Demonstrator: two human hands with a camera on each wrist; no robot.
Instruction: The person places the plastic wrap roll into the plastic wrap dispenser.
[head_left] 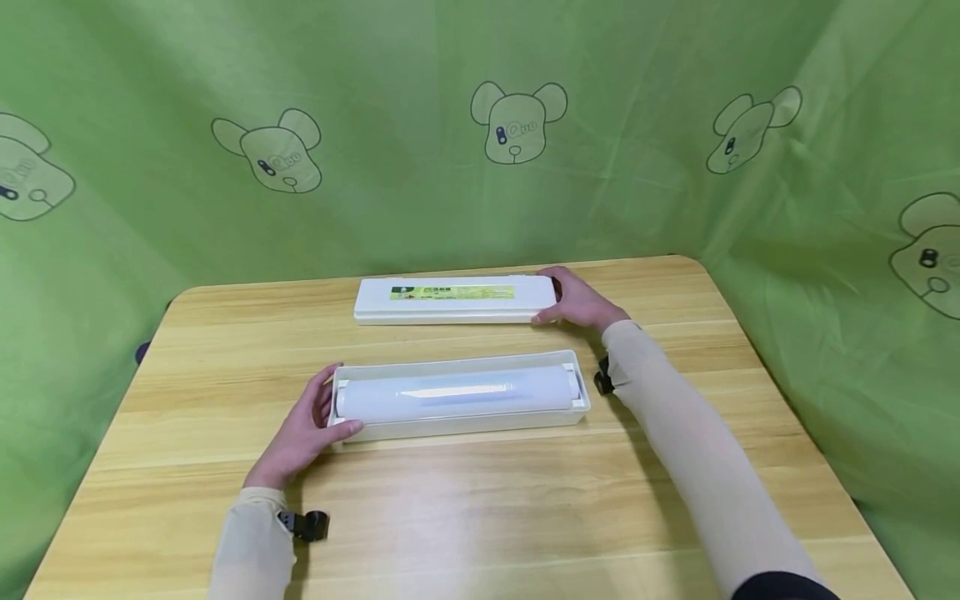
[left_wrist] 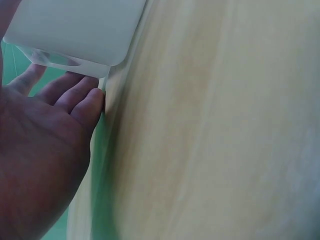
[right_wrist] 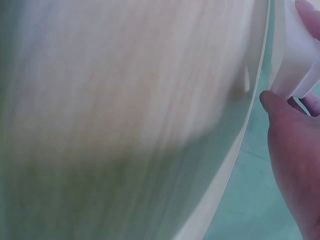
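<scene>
A long white plastic box (head_left: 465, 428) lies without its cover in the middle of the table, a roll of cling film (head_left: 457, 396) inside it. My left hand (head_left: 303, 433) holds the box's left end, thumb on the near rim and fingers round the far corner. In the left wrist view, fingers of the left hand (left_wrist: 45, 150) touch the underside of the box end (left_wrist: 75, 30). Behind the box lies its white lid (head_left: 457, 312) with a green and yellow label. My right hand (head_left: 579, 302) grips the lid's right end, also seen in the right wrist view, where the lid (right_wrist: 300, 50) is partly cut off.
The wooden table (head_left: 480, 517) has its back edge just behind the lid. A green curtain (head_left: 420, 200) with printed bear heads hangs round the back and sides. Black straps with small devices (head_left: 306, 525) sit on both wrists.
</scene>
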